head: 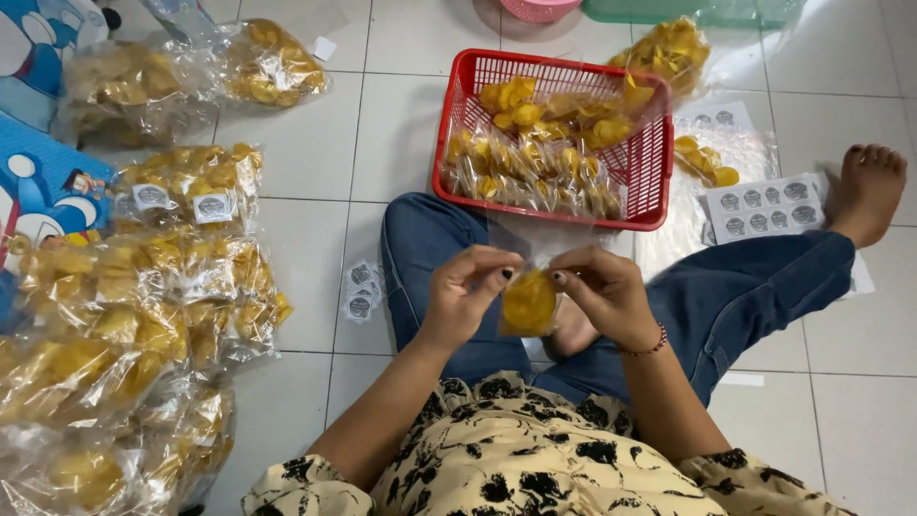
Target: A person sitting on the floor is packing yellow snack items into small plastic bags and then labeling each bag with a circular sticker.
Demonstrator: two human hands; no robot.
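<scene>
1. Both hands meet over the lap: her left hand [465, 291] and right hand [604, 291] each pinch a side of a small clear packet of yellow chips [528, 302], fingertips closed on its upper edge, so neither hand is free
2. Judging by the head view, the packing looks well under way: a red basket [642, 172] just beyond the knees is filled with small filled packets stood in rows, and they appear to carry no sticker
3. Off to the left lies a big heap of bagged chips [143, 315]; a few packets near its top show round labels, so I take those as finished
4. Work left, as far as I can judge: a sheet of round stickers [764, 205] on the right has most of its rows in place, a few more stickers [361, 290] lie by the left knee, and loose bags of chips [673, 48] wait behind the basket
5. Whether the packet in hand is already sealed I cannot tell
6. She sits cross-legged in blue jeans on a floor of pale tiles [306, 143] with grey joints, one bare foot [867, 186] stretched out right
7. Clear plastic sheeting lies under the sticker sheet; a pink basket and a green tub edge show at the top, cartoon-printed blue fabric at far left
</scene>
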